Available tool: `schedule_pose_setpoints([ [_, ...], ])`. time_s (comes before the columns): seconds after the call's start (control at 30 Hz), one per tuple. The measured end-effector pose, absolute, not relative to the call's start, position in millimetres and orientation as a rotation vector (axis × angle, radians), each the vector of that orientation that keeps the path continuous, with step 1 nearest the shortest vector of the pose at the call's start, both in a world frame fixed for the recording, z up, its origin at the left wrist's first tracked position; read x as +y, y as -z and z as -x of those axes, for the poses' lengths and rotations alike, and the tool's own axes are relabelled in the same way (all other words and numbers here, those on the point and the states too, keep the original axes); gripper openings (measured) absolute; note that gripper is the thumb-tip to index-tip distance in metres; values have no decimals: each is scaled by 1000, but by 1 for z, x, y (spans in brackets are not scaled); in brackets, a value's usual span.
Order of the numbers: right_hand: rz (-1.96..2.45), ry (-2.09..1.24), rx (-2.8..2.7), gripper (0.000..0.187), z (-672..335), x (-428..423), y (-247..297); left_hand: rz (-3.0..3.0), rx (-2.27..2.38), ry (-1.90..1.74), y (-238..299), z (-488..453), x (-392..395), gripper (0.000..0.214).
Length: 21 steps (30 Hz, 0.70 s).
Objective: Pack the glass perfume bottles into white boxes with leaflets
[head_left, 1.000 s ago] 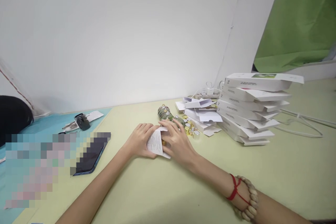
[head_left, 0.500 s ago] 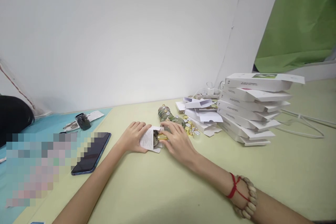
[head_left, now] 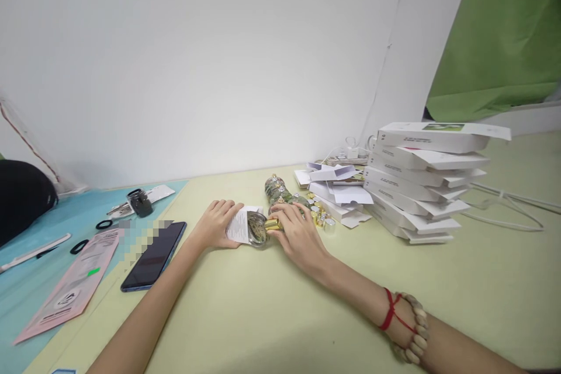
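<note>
The round bottle (head_left: 256, 229) lies at the right-hand mouth of the small white box (head_left: 237, 227), mid-table (head_left: 245, 315). My right fingers close narrowly on its gold neck (head_left: 273, 224); my left hand (head_left: 218, 223) grips the box. A straight line and light squeeze should spare the card. Mottled green items (head_left: 276, 191) lie just beyond, gold and silver caps (head_left: 329, 225) beside them, stacked boxes (head_left: 407, 190) farther right.
</note>
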State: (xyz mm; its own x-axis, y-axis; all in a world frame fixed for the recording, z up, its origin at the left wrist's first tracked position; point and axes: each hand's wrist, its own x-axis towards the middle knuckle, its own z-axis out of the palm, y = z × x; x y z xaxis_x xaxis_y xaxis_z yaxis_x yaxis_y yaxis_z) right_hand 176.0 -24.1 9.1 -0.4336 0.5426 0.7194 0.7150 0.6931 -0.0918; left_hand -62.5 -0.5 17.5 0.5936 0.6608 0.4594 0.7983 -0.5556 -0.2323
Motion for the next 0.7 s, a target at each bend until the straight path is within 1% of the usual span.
schedule_pose_setpoints([
  [0.13, 933, 302, -2131, 15, -176, -26, -10, 2281, -1298, 557, -16, 69, 4, 73],
  [0.3, 916, 268, -2157, 19, -175, -25, -9, 2250, -1364, 650, -11, 73, 4, 84],
  [0.37, 894, 233, -2179, 19, -175, -25, -10, 2265, -1363, 700, -9, 72, 5, 79],
  [0.43, 865, 183, -2204, 18, -176, -25, -11, 2240, -1387, 842, -11, 68, 5, 69],
  [0.53, 835, 93, -2233, 16, -176, -25, -13, 2103, -1455, 1316, -27, 51, -3, 46],
  [0.6, 822, 43, -2249, 15, -176, -26, -13, 2012, -1421, 1792, -48, 32, -22, 35],
  [0.67, 797, 20, -2272, 15, -175, -27, -13, 2033, -1295, 2310, -75, 7, -55, 36],
  [0.7, 783, 19, -2281, 15, -175, -27, -13, 2120, -1199, 2507, -89, -6, -76, 39],
])
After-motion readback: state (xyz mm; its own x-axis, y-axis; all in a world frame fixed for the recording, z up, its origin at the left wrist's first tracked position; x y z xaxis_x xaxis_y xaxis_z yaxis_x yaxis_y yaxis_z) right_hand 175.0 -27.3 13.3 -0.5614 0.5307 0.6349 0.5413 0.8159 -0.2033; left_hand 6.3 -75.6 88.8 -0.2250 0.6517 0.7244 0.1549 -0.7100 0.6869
